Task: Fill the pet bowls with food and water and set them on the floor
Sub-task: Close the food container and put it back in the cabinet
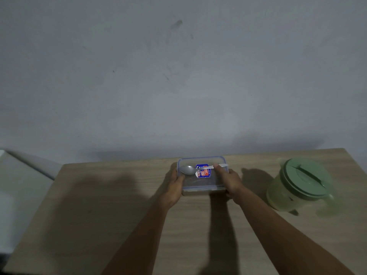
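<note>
We hold a clear plastic food container [198, 185] between both hands near the far edge of the wooden table [99, 215], close to the grey wall [178, 76]. Our left hand [174, 187] grips its left end, fingers curled round the side and thumb on the lid. Our right hand [228, 180] grips the right end, with its fingers reaching over the lid and pressing down on the handle of a metal spoon [187, 170]. The spoon lies flat across the lid, its bowl toward the left hand, and crosses a blue and red label [203, 171]. The lid is rimmed in blue and is on the container; something dark shows through it. We cannot tell whether the container rests on the table or is raised just off it. To the right, well apart from our hands, a translucent pitcher [297, 183] with a pale green lid stands on the table.
</note>
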Motion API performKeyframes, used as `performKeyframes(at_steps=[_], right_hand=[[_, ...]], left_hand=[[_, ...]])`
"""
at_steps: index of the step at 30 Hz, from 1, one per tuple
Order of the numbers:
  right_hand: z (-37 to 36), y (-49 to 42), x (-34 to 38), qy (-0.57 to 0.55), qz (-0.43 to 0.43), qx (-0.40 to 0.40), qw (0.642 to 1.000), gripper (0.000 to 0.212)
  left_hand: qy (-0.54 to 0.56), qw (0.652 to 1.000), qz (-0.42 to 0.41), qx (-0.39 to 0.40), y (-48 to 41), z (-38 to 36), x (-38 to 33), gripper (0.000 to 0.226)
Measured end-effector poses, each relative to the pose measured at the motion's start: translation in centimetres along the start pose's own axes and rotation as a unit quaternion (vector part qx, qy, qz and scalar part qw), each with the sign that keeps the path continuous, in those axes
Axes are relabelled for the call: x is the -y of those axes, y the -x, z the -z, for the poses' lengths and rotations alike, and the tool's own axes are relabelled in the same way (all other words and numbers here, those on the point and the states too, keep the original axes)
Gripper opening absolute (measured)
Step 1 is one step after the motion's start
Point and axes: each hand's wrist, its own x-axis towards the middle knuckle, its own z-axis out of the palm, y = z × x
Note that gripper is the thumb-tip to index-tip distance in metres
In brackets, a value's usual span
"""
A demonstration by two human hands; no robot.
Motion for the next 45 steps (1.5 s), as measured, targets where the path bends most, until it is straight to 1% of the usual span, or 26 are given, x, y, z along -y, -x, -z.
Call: performKeyframes(at_steps=[3, 7, 11, 15, 19, 21, 23, 26, 29, 30, 33, 36, 38, 40, 42, 44, 45], right_hand=[[0.2, 0.0, -0.2, 0.007, -0.004, 0.008, 1.000, 0.050], [0.3, 0.1, -0.3, 0.002, 0.006, 0.003, 1.000, 0.040], [0.5, 1.2, -1.1, -0.004, 0.020, 0.007, 1.000, 0.034], [1.2, 3.2, -2.6, 0.005, 0.030, 0.008, 1.000, 0.033], [2.1, 5.1, -3.8, 0.024, 0.037, -0.008, 0.999, 0.038], [2.7, 6.0, -4.6, 0.029, 0.038, -0.025, 0.999, 0.040], [3.9, 7.0, -5.7, 0.034, 0.040, -0.036, 0.998, 0.044], [6.4, 9.0, -7.2, 0.038, 0.042, -0.035, 0.998, 0.045], [9.4, 10.8, -8.3, 0.039, 0.044, -0.018, 0.998, 0.044], [10.5, 11.4, -8.6, 0.042, 0.047, -0.015, 0.998, 0.050], [14.3, 12.5, -9.9, 0.052, 0.063, 0.004, 0.997, 0.087], [19.7, 13.8, -11.6, 0.077, 0.088, 0.014, 0.993, 0.097], [23.1, 16.5, -11.9, 0.099, 0.099, 0.013, 0.990, 0.096], [25.9, 18.5, -12.3, 0.123, 0.097, 0.011, 0.988, 0.090], [28.9, 19.7, -13.3, 0.147, 0.094, 0.014, 0.985, 0.088], [31.2, 20.4, -14.7, 0.138, 0.081, 0.013, 0.987, 0.087], [32.2, 20.7, -15.5, 0.131, 0.077, 0.010, 0.988, 0.083]], left_hand=[[-0.049, 0.999, -0.008, -0.006, -0.1, 0.1, 0.5, 0.036], [-0.099, 0.995, -0.024, -0.014, -0.5, 0.2, 1.1, 0.042], [-0.095, 0.995, -0.010, 0.003, 0.6, 0.5, 1.6, 0.047], [-0.108, 0.994, -0.027, 0.010, 3.5, 0.4, 1.4, 0.038], [-0.081, 0.997, -0.006, 0.011, 5.8, -0.4, 1.6, 0.034], [-0.078, 0.997, -0.004, 0.003, 7.1, -1.0, 1.5, 0.023], [-0.102, 0.995, 0.002, -0.001, 8.6, -1.8, 1.5, 0.014], [-0.140, 0.990, 0.002, -0.007, 11.6, -3.5, 1.5, 0.019], [-0.120, 0.993, 0.014, -0.013, 15.1, -6.2, 1.1, 0.013], [-0.097, 0.995, 0.015, -0.018, 16.3, -7.3, 0.8, 0.012], [-0.057, 0.998, 0.011, -0.028, 19.4, -10.7, 1.0, 0.024], [-0.051, 0.997, 0.031, -0.040, 23.2, -15.5, 1.8, 0.038], [-0.061, 0.997, 0.025, -0.033, 25.9, -18.6, 1.9, 0.039], [-0.058, 0.997, 0.031, -0.035, 27.8, -21.0, 2.5, 0.043], [-0.064, 0.997, 0.023, -0.037, 29.0, -23.4, 4.0, 0.047], [-0.055, 0.998, 0.016, -0.036, 30.2, -25.5, 5.0, 0.057], [-0.045, 0.998, 0.014, -0.029, 31.2, -26.8, 5.0, 0.057]])
